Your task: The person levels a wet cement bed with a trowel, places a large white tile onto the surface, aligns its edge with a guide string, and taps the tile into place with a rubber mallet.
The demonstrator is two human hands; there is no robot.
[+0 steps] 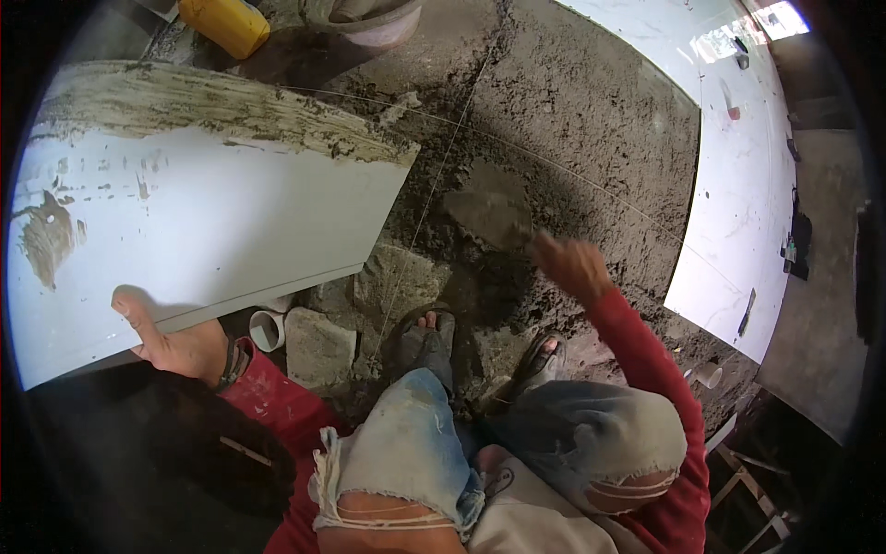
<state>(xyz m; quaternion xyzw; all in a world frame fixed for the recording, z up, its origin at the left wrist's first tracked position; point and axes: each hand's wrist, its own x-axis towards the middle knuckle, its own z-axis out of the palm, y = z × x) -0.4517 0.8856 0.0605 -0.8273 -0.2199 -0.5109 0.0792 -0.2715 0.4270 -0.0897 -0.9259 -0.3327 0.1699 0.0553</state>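
Out at nine o'clock, the left hand (180,349) clamps the white tile (249,212) at ten, thumb across its face, other fingers hidden! Over at three, the right hand (577,266) wraps the trowel (489,208), blade on grey mortar (600,111); near six, a dark mark (499,479) on cloth, unreadable.

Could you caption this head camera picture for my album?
Left hand gripping a large white tile by its edge, right hand holding a trowel at the rough grey mortar.
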